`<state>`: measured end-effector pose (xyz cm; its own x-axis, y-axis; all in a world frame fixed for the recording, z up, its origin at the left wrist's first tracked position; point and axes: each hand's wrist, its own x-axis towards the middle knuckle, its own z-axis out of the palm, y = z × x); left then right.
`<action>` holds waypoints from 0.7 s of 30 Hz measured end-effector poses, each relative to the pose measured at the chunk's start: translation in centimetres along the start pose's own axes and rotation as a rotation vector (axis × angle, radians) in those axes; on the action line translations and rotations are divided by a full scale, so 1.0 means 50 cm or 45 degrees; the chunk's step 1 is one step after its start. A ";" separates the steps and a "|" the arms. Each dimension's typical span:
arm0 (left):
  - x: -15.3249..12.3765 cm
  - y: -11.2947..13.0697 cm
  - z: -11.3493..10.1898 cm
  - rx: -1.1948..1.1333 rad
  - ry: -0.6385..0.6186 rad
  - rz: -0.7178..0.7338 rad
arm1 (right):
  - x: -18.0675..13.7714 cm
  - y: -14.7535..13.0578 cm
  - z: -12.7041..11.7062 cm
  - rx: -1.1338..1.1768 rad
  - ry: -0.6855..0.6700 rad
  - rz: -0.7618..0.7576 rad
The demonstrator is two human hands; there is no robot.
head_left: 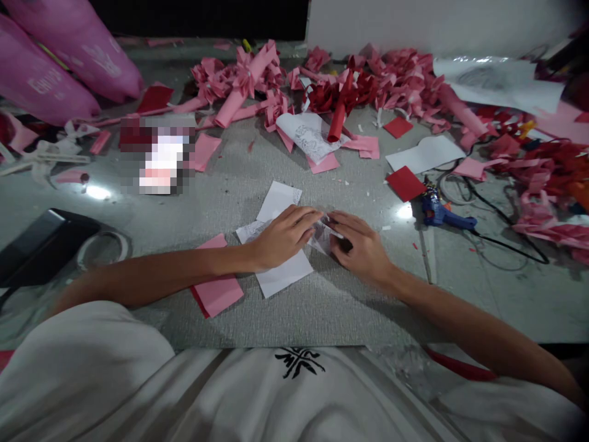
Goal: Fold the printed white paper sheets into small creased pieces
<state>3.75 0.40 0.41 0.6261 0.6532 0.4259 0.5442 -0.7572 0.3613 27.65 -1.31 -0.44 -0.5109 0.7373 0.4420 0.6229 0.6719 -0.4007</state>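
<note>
My left hand (285, 236) and my right hand (359, 245) meet at the middle of the table, fingertips together on a small folded piece of paper (324, 232) with a grey print. Both hands have fingers curled and pressed down on it. White paper sheets (280, 276) lie under my left hand, another white sheet (278, 199) just beyond. A pink sheet over a red one (216, 291) lies under my left forearm.
A blue glue gun (439, 213) with a black cable lies right of my hands, by a red square (405, 183). Piles of folded pink and red paper (368, 80) fill the far side. Pink bags (59, 55) sit far left, a black object (37, 242) at left.
</note>
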 end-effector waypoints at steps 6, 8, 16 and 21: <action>-0.001 -0.011 -0.007 0.107 -0.045 -0.003 | 0.010 0.015 -0.021 0.004 0.063 -0.166; -0.007 -0.013 -0.012 0.155 -0.033 0.028 | 0.007 0.015 -0.033 -0.078 0.052 -0.279; -0.012 -0.017 -0.014 0.311 -0.147 0.217 | 0.005 0.032 -0.068 -0.377 -0.217 -0.475; -0.009 -0.021 -0.004 0.244 -0.216 0.199 | 0.018 0.040 -0.046 -0.118 -0.218 -0.392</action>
<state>2.80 0.88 0.01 0.7862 0.5327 0.3133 0.5194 -0.8443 0.1320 29.79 0.54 1.03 -0.7697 0.5082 0.3864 0.4716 0.8606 -0.1922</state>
